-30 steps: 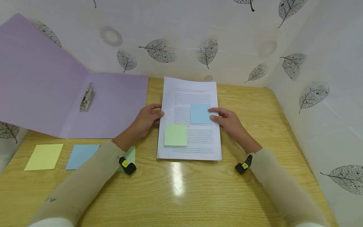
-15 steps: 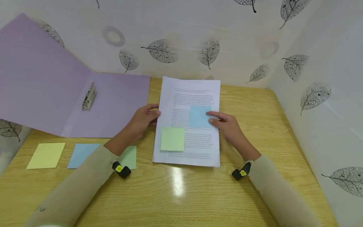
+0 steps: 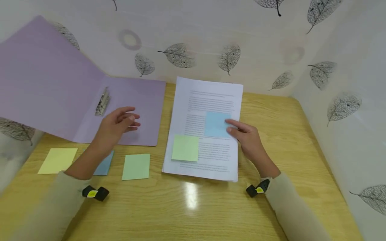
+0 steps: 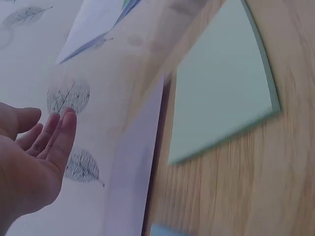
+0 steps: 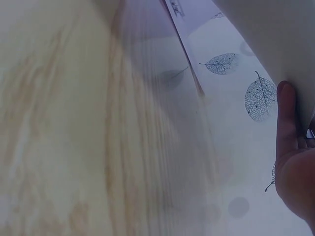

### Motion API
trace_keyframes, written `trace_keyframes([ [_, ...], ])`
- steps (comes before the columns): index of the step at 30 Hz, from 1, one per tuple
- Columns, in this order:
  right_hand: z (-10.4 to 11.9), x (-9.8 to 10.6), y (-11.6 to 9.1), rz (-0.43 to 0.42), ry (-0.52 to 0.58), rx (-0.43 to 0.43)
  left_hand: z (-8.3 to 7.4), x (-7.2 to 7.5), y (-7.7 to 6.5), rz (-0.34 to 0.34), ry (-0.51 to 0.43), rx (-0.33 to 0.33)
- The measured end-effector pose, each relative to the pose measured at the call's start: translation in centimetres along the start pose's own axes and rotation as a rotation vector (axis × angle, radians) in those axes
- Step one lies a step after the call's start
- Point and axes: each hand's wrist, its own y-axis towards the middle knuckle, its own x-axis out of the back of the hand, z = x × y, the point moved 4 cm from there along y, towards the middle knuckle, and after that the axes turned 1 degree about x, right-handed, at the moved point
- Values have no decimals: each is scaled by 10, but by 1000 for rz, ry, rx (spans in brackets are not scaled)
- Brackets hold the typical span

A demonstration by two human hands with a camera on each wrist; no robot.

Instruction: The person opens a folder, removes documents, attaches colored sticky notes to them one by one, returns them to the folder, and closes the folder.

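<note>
A stack of printed paper (image 3: 208, 164) is held by its right edge in my right hand (image 3: 251, 140), fingers at the blue sticky note (image 3: 215, 124) on the top sheet. A green sticky note (image 3: 185, 148) lies lower left on the same sheet. The right wrist view shows the stack's underside (image 5: 275, 34) raised, with the thumb or a finger along it. My left hand (image 3: 113, 127) hovers over the open purple folder (image 3: 147, 97), holding nothing, its fingers loosely bent. A metal clip (image 3: 103, 102) sits near the folder's spine.
Along the table's left lie a yellow sticky pad (image 3: 58, 160), a blue sticky pad (image 3: 104, 165) partly behind the left forearm, and a green sticky pad (image 3: 136, 166). The folder's raised cover (image 3: 45, 77) leans towards the leaf-patterned wall covering (image 3: 199, 30).
My left hand has let go of the stack's left edge and moved left over the folder. The right hand keeps its hold; the stack tilts slightly. The head view has shifted a little.
</note>
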Motion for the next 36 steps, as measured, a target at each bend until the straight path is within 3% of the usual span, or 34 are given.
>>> trace_keyframes([
  [4, -2, 1, -4, -14, 3, -3, 8, 45, -23, -123, 115, -5],
  [9, -2, -1, -4, -1, 11, 15, 24, 101, -56, -276, 159, 35],
  [14, 2, -1, -5, -5, 24, 22, 41, 145, -79, -469, 330, 158],
  [18, 4, 0, -6, 0, 43, 26, 51, 167, -86, -543, 443, 261],
  [24, 7, -1, -6, 13, 62, 48, 48, 179, -85, -632, 539, 258],
  [31, 5, -1, -5, 13, 72, 56, 48, 169, -72, -574, 526, 305],
  [36, 5, 0, -5, 9, 69, 53, 45, 164, -65, -600, 477, 311],
])
